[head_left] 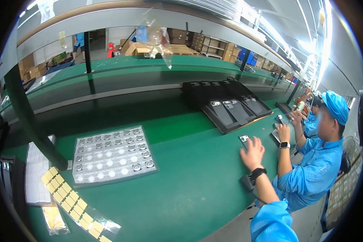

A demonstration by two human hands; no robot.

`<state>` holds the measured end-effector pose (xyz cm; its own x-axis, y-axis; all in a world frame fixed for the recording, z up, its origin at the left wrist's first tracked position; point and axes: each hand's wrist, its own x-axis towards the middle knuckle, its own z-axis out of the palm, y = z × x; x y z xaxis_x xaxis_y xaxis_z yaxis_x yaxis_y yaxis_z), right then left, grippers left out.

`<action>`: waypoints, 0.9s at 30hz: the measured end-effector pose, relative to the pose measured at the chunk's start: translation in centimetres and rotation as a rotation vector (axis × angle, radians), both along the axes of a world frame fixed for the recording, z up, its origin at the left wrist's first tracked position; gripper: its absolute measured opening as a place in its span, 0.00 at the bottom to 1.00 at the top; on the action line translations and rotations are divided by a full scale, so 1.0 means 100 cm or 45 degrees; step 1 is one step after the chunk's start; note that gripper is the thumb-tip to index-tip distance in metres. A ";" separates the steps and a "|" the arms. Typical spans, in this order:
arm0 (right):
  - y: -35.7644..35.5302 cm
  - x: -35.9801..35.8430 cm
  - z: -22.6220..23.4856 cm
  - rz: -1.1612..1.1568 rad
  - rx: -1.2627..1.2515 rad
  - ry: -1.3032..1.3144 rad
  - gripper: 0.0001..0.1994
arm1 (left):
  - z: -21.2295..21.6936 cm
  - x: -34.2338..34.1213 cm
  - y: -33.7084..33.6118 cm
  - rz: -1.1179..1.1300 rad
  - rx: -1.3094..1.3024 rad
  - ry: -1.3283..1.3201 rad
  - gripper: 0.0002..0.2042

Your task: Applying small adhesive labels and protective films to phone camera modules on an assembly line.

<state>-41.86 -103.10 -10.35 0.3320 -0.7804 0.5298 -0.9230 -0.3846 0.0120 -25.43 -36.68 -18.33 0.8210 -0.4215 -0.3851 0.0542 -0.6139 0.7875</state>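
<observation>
My right hand point(253, 154) reaches over the green table point(181, 193), palm down, its fingers spread and holding nothing. Just beyond the fingertips lies a small flat dark piece point(243, 138) with a pale patch; whether they touch it, I cannot tell. A black strap point(257, 174) circles my wrist, with a dark block point(247, 183) beside it. My left hand is outside the picture. Left of centre, a clear plastic tray point(117, 178) carries several round ringed parts along its top and right side; its other pockets show pale circles.
Black trays point(220, 128) with dark flat panels stand beyond my hand. At lower left are a strip of yellow pads point(70, 200), a white stack point(36, 173) and a small bag point(54, 220). A green post point(38, 125) rises nearby. A co-worker in blue point(310, 173) works at right.
</observation>
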 end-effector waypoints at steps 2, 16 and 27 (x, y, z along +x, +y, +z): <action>-0.024 -0.007 -0.010 -0.118 0.233 -0.058 0.34 | 0.022 -0.028 0.013 0.126 -0.066 0.084 0.10; 0.127 0.034 0.046 0.631 0.852 -0.639 0.17 | 0.107 0.040 -0.153 0.041 -1.485 1.046 0.22; 0.332 0.267 0.084 1.986 0.674 -0.063 0.17 | 0.087 0.126 -0.141 0.658 -1.811 0.998 0.21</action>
<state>-15.17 -69.86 -1.98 0.9137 0.1833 0.3628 0.3388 -0.8365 -0.4307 -12.85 -50.75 -9.67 0.7838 -0.5343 -0.3166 0.6200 0.7033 0.3479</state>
